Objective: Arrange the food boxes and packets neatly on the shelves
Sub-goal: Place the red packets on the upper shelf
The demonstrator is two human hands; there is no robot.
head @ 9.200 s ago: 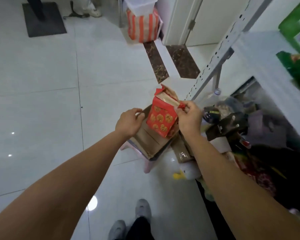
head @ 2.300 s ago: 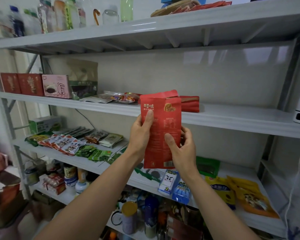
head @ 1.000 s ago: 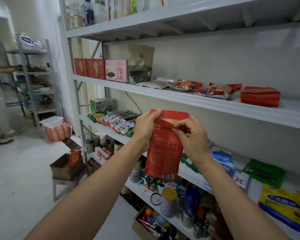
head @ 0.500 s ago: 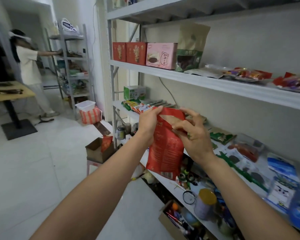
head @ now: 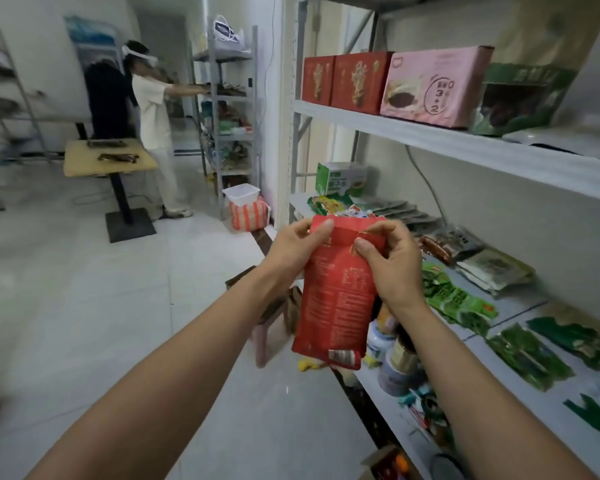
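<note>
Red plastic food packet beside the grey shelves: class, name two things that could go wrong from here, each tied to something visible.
The left hand and right hand pinch only the top edge of the red plastic food packet; its body hangs free, so it might slip.
The grey middle shelf holds green packets near its edge; placing it there could nudge them off.

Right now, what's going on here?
A person holds a red plastic snack packet upright in front of the grey metal shelf unit. The left hand and right hand both pinch its folded top edge. It is not shelved yet. Two red cardboard boxes and a pink cardboard box stand on the upper shelf; green packets lie flat below.
</note>
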